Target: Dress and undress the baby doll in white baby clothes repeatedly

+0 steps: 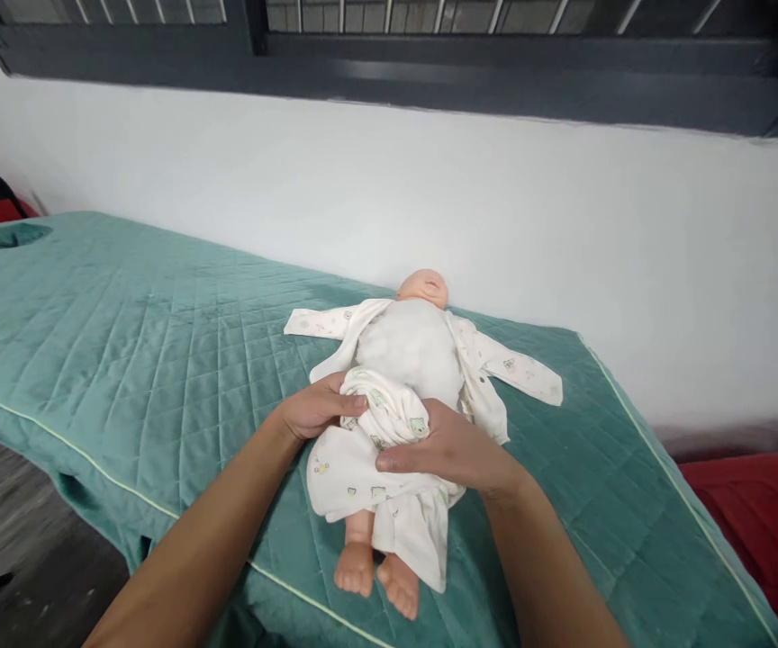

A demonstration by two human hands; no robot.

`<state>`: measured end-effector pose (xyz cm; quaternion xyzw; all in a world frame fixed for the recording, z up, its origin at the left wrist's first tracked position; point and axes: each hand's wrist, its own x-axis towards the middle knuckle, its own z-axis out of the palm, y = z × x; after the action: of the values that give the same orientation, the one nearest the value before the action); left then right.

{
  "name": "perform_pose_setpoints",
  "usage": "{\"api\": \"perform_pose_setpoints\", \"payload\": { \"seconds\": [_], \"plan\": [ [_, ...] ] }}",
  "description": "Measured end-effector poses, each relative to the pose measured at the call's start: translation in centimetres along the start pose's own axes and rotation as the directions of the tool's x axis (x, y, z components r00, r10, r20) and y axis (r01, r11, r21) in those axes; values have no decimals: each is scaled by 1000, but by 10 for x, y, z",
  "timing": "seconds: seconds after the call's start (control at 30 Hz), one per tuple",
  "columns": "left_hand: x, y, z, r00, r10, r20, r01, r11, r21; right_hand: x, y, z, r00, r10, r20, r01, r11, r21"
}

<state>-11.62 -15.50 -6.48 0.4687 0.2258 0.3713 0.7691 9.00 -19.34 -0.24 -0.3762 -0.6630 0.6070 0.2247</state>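
A baby doll [408, 342] lies on its back, head toward the wall and bare feet toward me. Its white printed jacket [524, 371] hangs open at the front, with the sleeves spread to both sides. Over the doll's lower belly and legs are white printed baby pants [345, 468], bunched at the top. My left hand [321, 405] grips the bunched cloth on its left side, thumb on top. My right hand [439, 445] holds the right side of the same cloth, thumb across the front. The fingertips under the fabric are hidden.
The doll rests on a massage bed with a green quilted cover [179, 333], which has a face hole [14, 236] at the far left. Behind it stands a white wall [227, 171] below a dark window frame [389, 76]. Something red [760, 504] is beside the bed at right.
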Motion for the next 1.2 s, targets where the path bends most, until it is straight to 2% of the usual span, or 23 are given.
{"api": "perform_pose_setpoints", "payload": {
  "seconds": [0.1, 0.2, 0.33, 0.43, 0.53, 0.7, 0.77, 0.87, 1.0, 1.1, 1.2],
  "plan": [
    [-3, 3, 4, 1000, -18, -25, 18, 1000, 8, 0, 6, 1, 999, -11, -38, 17, 986, 165],
    [-6, 9, 9, 999, -29, -44, 30, 999, 26, 3, 14, 0, 992, -65, -104, 99, 925, 366],
    [-4, 11, 12, 999, -39, -11, 39, 998, 48, 6, 20, -2, 984, -69, -163, 133, 897, 422],
    [-4, 7, 14, 999, 36, -13, -35, 998, 49, 4, 18, 0, 988, -36, -150, 91, 921, 379],
    [-14, 5, 24, 991, 86, -101, -79, 994, 70, 0, 13, 2, 994, -36, -99, 63, 953, 295],
    [-53, 7, 55, 967, 74, -242, -38, 988, 149, -4, 2, 4, 991, -97, -87, 101, 994, 36],
    [-69, 7, 71, 958, 49, -283, -9, 990, 141, -3, 0, 6, 993, -110, -38, 106, 991, -76],
    [-89, 2, 96, 918, 11, -398, 4, 999, 35, -2, 0, 9, 996, -83, 38, 89, 973, -212],
    [-106, -9, 130, 809, -45, -586, -21, 994, -105, 0, 6, 12, 994, -97, 50, 108, 940, -324],
    [-114, -19, 148, 750, -38, -660, -96, 982, -165, 1, 10, 11, 983, -163, 83, 183, 902, -391],
    [-119, -28, 160, 718, -46, -694, -152, 963, -221, 1, 13, 8, 962, -222, 158, 268, 874, -406]
  ]
}}
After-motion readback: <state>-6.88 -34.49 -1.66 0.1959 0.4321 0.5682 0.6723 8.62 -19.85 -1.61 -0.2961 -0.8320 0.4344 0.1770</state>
